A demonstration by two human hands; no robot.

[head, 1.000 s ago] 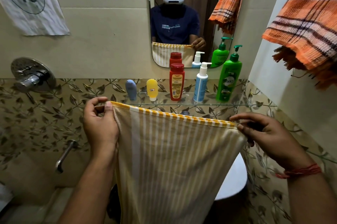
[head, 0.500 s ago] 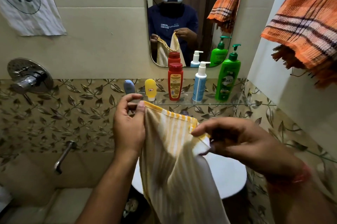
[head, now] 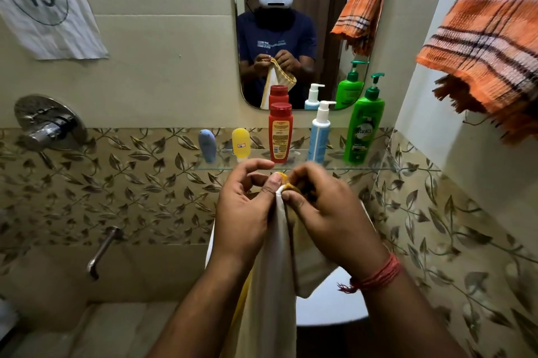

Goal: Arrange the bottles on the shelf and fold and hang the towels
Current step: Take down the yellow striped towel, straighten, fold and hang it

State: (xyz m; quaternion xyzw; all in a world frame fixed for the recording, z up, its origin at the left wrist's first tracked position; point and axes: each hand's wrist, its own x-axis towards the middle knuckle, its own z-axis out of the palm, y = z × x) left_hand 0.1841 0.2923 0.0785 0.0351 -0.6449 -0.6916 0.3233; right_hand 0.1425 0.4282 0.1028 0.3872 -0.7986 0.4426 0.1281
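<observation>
Left hand (head: pixel 247 212) and right hand (head: pixel 329 218) side by side, fingers pinched on the striped towel's (head: pixel 273 285) top corners.

Wall mirror (head: pixel 314 22) mounted above the patterned leaf-tile band (head: pixel 116 183). Paper sheet marked "13" (head: pixel 43 2) fixed to the upper left wall. Chrome mixer valve (head: pixel 48 123) at left; chrome spout (head: pixel 102 251) below it. White round surface (head: pixel 329 302) low at centre.
</observation>
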